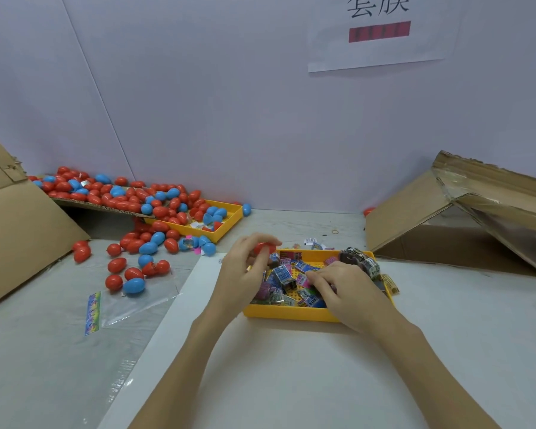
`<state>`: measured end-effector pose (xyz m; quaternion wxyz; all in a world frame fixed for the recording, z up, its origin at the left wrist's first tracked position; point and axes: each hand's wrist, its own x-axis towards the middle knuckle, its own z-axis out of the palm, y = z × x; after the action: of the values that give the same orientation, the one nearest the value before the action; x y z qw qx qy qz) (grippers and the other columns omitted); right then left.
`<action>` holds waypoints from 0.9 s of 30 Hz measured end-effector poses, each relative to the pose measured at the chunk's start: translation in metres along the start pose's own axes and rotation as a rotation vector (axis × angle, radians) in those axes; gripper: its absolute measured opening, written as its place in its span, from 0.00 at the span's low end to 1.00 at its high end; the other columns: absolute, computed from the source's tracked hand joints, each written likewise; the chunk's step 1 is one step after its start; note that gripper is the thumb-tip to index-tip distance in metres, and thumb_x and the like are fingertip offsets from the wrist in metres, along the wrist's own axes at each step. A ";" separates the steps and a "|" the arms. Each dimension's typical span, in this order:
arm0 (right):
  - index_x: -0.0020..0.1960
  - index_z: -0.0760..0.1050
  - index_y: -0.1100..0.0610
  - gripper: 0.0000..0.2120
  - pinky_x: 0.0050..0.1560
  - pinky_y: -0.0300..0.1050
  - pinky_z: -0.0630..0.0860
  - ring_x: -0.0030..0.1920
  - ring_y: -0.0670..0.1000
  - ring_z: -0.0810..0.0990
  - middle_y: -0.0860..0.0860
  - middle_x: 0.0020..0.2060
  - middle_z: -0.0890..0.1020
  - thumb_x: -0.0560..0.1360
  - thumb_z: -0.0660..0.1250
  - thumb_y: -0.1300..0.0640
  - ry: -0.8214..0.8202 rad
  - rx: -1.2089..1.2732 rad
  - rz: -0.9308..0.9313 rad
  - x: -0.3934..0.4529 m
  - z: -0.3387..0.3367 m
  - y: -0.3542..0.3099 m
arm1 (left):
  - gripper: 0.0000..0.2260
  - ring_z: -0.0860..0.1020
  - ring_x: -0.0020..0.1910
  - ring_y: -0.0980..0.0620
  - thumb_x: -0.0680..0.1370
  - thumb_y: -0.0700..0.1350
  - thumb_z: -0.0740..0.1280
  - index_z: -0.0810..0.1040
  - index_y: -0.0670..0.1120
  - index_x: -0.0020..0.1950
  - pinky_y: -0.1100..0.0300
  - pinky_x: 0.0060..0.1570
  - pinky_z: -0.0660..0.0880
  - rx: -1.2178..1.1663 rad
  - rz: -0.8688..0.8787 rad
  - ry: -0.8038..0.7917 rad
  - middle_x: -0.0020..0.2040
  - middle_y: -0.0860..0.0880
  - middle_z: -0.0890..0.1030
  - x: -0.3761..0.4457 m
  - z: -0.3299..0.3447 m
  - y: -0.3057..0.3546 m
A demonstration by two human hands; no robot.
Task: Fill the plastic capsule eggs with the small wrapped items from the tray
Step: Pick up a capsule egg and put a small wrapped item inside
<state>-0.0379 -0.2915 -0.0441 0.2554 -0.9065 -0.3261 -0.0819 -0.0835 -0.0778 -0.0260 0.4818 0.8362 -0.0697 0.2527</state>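
Observation:
A yellow tray [291,314] in front of me holds several small wrapped items [283,275] in blue, pink and dark wrappers. My left hand [245,267] hovers over the tray's left end and holds a red capsule egg [265,247] between thumb and fingers. My right hand [344,287] lies palm down inside the tray, fingers curled onto the wrapped items; what it grips is hidden under the fingers.
Several red and blue eggs [130,274] lie loose at left and fill a second yellow tray [226,226] and a cardboard flap [99,205]. Cardboard boxes stand at far left [19,230] and right [464,224]. A clear plastic bag [121,301] lies at left.

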 end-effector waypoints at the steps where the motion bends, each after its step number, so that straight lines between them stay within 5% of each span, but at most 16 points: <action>1: 0.45 0.83 0.62 0.28 0.54 0.47 0.74 0.47 0.53 0.81 0.55 0.40 0.85 0.85 0.53 0.44 0.001 0.004 0.009 0.000 0.000 0.000 | 0.12 0.79 0.48 0.57 0.84 0.40 0.57 0.80 0.47 0.53 0.62 0.49 0.76 -0.040 -0.039 0.011 0.50 0.49 0.80 0.000 -0.001 0.001; 5: 0.44 0.84 0.60 0.29 0.55 0.50 0.76 0.49 0.50 0.81 0.52 0.43 0.85 0.83 0.52 0.42 0.096 0.085 0.016 -0.004 -0.002 -0.001 | 0.11 0.71 0.42 0.58 0.78 0.45 0.54 0.73 0.45 0.42 0.67 0.44 0.68 -0.083 -0.114 0.037 0.41 0.51 0.73 -0.003 0.003 0.006; 9: 0.50 0.86 0.55 0.24 0.69 0.47 0.69 0.67 0.45 0.75 0.47 0.61 0.83 0.85 0.54 0.45 0.048 0.035 0.030 -0.002 -0.001 -0.001 | 0.05 0.73 0.48 0.58 0.82 0.40 0.64 0.73 0.49 0.48 0.70 0.47 0.71 0.049 -0.058 -0.006 0.48 0.49 0.74 -0.004 0.009 0.004; 18: 0.50 0.84 0.60 0.26 0.55 0.49 0.73 0.52 0.51 0.79 0.54 0.46 0.85 0.86 0.51 0.47 0.068 -0.034 0.081 0.001 0.003 -0.001 | 0.05 0.75 0.48 0.56 0.80 0.47 0.70 0.78 0.50 0.55 0.68 0.46 0.74 0.322 0.071 -0.046 0.50 0.51 0.74 -0.005 0.025 0.004; 23: 0.49 0.85 0.61 0.27 0.58 0.45 0.73 0.52 0.49 0.80 0.51 0.46 0.86 0.85 0.51 0.47 0.184 0.072 -0.054 -0.002 -0.001 -0.002 | 0.14 0.73 0.48 0.53 0.77 0.50 0.74 0.82 0.53 0.62 0.64 0.43 0.72 0.563 0.216 -0.049 0.50 0.48 0.77 -0.006 0.030 0.009; 27: 0.51 0.86 0.61 0.26 0.63 0.43 0.74 0.53 0.47 0.82 0.50 0.48 0.87 0.85 0.52 0.49 0.257 0.096 -0.197 -0.002 -0.004 -0.008 | 0.10 0.77 0.46 0.46 0.74 0.46 0.77 0.85 0.49 0.55 0.59 0.41 0.69 0.675 0.309 -0.019 0.47 0.45 0.79 -0.008 0.029 0.009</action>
<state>-0.0447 -0.2899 -0.0379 0.3287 -0.8390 -0.3814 -0.2064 -0.0831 -0.1081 -0.0346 0.1345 0.9298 -0.1126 0.3235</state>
